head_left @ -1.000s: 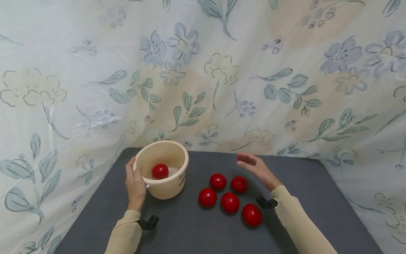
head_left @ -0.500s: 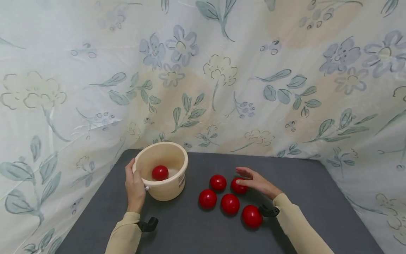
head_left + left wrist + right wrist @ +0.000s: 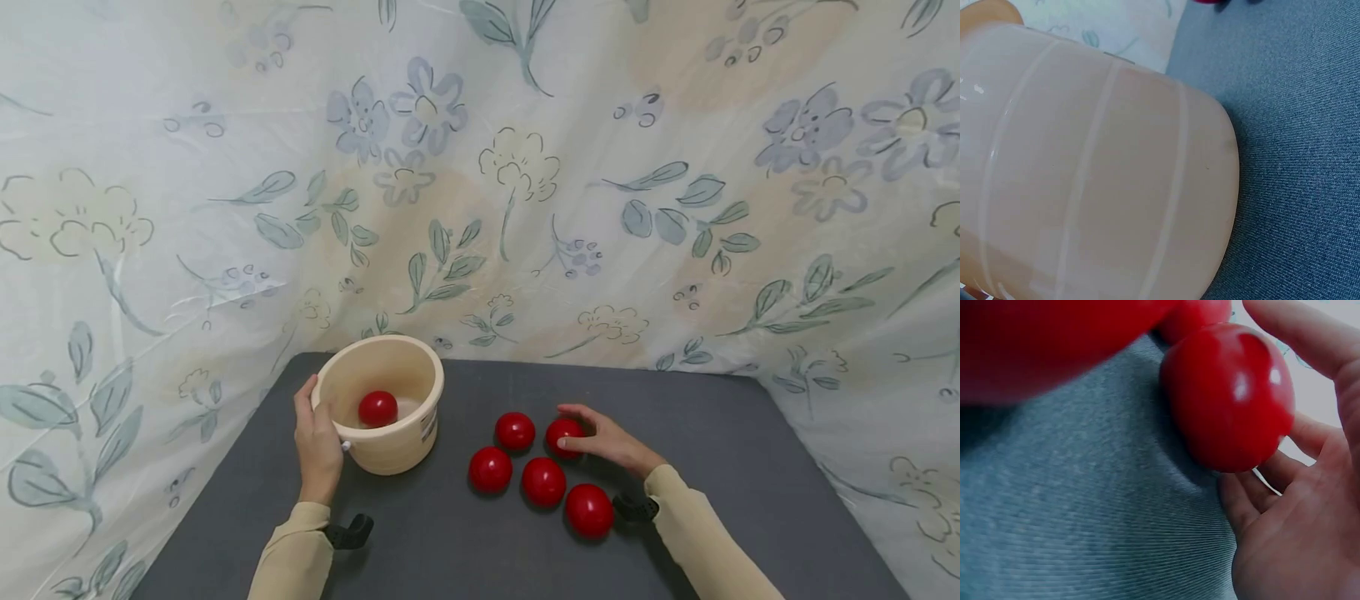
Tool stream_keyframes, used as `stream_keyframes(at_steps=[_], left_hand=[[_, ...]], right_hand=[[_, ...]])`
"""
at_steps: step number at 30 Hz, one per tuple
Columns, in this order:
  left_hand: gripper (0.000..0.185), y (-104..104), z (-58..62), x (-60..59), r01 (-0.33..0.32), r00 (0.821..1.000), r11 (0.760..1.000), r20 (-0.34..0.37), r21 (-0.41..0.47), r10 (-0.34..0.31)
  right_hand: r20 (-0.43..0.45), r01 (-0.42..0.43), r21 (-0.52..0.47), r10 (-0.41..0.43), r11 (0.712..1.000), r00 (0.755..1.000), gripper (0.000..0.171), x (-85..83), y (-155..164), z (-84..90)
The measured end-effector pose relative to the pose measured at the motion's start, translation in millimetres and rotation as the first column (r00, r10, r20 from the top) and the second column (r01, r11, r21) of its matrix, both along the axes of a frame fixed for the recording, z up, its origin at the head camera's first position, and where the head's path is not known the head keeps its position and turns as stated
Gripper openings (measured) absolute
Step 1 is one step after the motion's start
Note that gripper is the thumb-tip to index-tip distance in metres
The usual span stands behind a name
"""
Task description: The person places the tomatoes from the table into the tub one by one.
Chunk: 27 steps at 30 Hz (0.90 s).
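Note:
A cream plastic bucket point(image 3: 390, 437) stands at the back left of the grey table, one red ball point(image 3: 377, 408) inside it. My left hand point(image 3: 318, 442) grips its left side, thumb by the rim; the left wrist view is filled by the bucket wall point(image 3: 1097, 181). My right hand point(image 3: 603, 437) curls its fingers and thumb round the back-right red ball point(image 3: 561, 430), which still sits on the table. The right wrist view shows that ball point(image 3: 1229, 397) against my fingers point(image 3: 1254, 500).
Several more red balls lie loose beside it: one at the back point(image 3: 514, 431), two in the middle point(image 3: 490, 468) point(image 3: 543, 481), one nearest me point(image 3: 589, 510). A floral sheet point(image 3: 480, 208) walls the grey table point(image 3: 465, 550) at the back and both sides.
My right hand dropped from above the table down onto the back-right ball and closed its fingers round it. The left hand and the bucket stayed put.

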State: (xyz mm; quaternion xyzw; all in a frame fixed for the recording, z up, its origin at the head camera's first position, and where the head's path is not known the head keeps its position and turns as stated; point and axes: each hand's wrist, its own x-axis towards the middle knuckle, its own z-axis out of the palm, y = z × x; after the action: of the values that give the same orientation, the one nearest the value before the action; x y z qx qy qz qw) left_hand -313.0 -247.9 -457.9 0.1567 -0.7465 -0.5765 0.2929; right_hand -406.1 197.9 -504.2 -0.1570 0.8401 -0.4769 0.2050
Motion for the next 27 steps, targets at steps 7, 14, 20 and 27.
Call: stream_keyframes(at_steps=[7,14,20,27], left_hand=[[0.051,1,0.1,0.7,0.006,1.000,1.000,-0.006,-0.002,-0.006],[0.051,2,0.7,1.1,0.005,1.000,1.000,0.003,-0.002,-0.005],[0.050,1,0.9,0.4,0.011,1.000,1.000,-0.002,-0.003,-0.011],[0.051,0,-0.1,-0.5,0.008,1.000,1.000,-0.003,-0.008,-0.008]], right_hand=[[-0.005,0.005,0.015,-0.005,1.000,1.000,0.072,3.6,0,-5.8],[-0.008,0.008,-0.006,-0.008,1.000,1.000,0.068,2.6,1,-7.6],[0.019,0.050,-0.011,-0.050,0.999,0.999,0.066,2.5,0,-1.5],[0.010,0.071,0.001,-0.071,0.997,0.997,0.067,-3.2,-2,5.5]])
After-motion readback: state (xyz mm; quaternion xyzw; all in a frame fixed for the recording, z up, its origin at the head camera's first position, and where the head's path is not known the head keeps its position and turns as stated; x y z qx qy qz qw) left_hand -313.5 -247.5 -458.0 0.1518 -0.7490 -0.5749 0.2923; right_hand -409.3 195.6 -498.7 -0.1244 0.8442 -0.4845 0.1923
